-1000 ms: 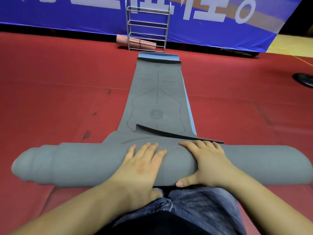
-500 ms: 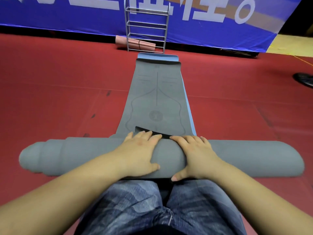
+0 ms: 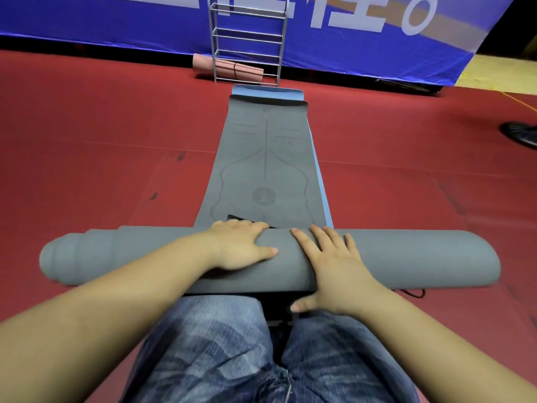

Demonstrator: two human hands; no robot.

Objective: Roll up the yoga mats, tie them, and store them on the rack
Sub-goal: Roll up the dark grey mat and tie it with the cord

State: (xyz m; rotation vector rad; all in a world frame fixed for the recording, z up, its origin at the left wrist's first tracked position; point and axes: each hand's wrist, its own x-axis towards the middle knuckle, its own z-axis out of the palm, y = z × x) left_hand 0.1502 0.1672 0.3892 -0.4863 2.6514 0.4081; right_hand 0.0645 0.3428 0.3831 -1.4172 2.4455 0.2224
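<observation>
Nearest the camera are two knees in faded blue denim jeans [image 3: 220, 350], the person kneeling on the red carpeted floor [image 3: 87, 158]. Just beyond them lies one grey rubber yoga mat [image 3: 406, 257], its near part wound into a thick roll that runs left to right across the floor, the left end stepped in uneven layers. Two bare hands rest on top of the roll near its middle: the left hand [image 3: 241, 245] lies palm down with fingers reaching over the far side and no closed grip, and the right hand [image 3: 334, 266] lies flat with fingers spread and straight, thumb hanging off the near edge, holding nothing. One thin black strap [image 3: 247, 221] shows just past the left fingertips. The unrolled grey length stretches away, lying over one light blue mat [image 3: 322, 181] whose edge shows along the right and far end. Farther off stands one silver wire rack [image 3: 247, 42] with one pink rolled mat [image 3: 229, 68] at its base, before one blue banner [image 3: 116, 21]
</observation>
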